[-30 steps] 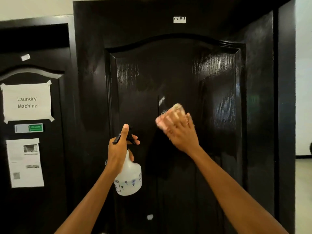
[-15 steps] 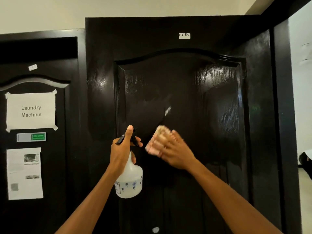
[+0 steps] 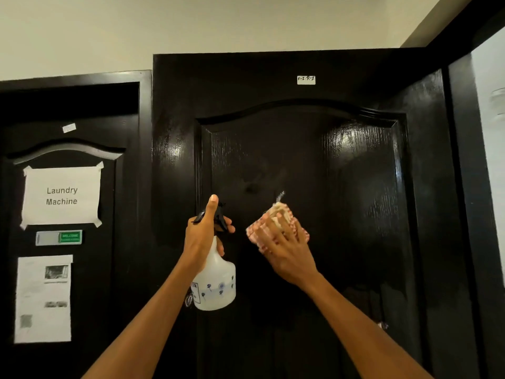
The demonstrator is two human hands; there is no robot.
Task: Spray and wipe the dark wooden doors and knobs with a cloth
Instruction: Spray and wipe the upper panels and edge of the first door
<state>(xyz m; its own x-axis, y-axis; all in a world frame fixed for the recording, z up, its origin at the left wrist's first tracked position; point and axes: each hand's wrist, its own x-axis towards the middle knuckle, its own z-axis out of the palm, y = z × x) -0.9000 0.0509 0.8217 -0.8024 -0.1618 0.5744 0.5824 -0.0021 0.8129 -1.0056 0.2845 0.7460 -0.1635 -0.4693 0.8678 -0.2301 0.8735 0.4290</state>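
Observation:
A glossy dark wooden door [image 3: 355, 187] with an arched raised panel fills the middle of the view. My right hand [image 3: 284, 250] presses a pink and cream checked cloth [image 3: 276, 217] flat against the panel with straight fingers. My left hand [image 3: 203, 236] grips the neck of a white translucent spray bottle [image 3: 216, 285] with a black trigger head, thumb up, held just left of the cloth in front of the door. No knob is in view.
A second dark door [image 3: 82, 110] stands at the left with a "Laundry Machine" sign [image 3: 61, 195], a green slider plate [image 3: 58, 237] and a printed sheet [image 3: 43, 298]. A small label [image 3: 306, 79] sits above the panel. The door frame [image 3: 461, 187] and a bright opening lie at right.
My right hand slid the cloth down and left across the panel, then back up and to the right. The view tilted upward, showing more wall above. The left hand kept the bottle steady.

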